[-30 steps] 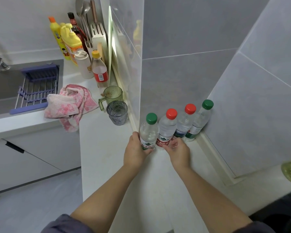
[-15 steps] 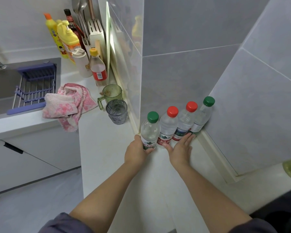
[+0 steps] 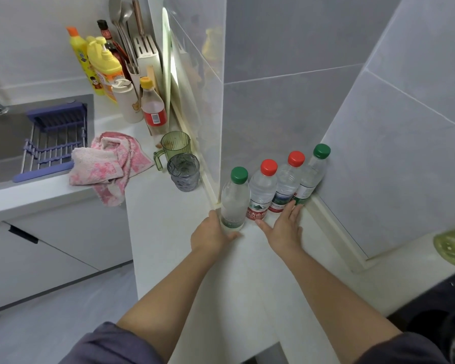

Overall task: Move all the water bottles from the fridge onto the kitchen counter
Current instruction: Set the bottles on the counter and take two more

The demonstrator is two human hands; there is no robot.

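1. Our left hand is gripping the leftmost water bottle.
2. Our right hand is touching the 3rd bottle, fingers straight.
3. All 4 are standing along the counter's back edge.

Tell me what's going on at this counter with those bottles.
A person has four water bottles standing in a row on the kitchen counter, against the tiled wall. The left hand grips the base of the leftmost bottle, a green-capped one. The right hand is open, its straight fingers at the bases of the second red-capped bottle and the far green-capped bottle. The first red-capped bottle stands between the hands.
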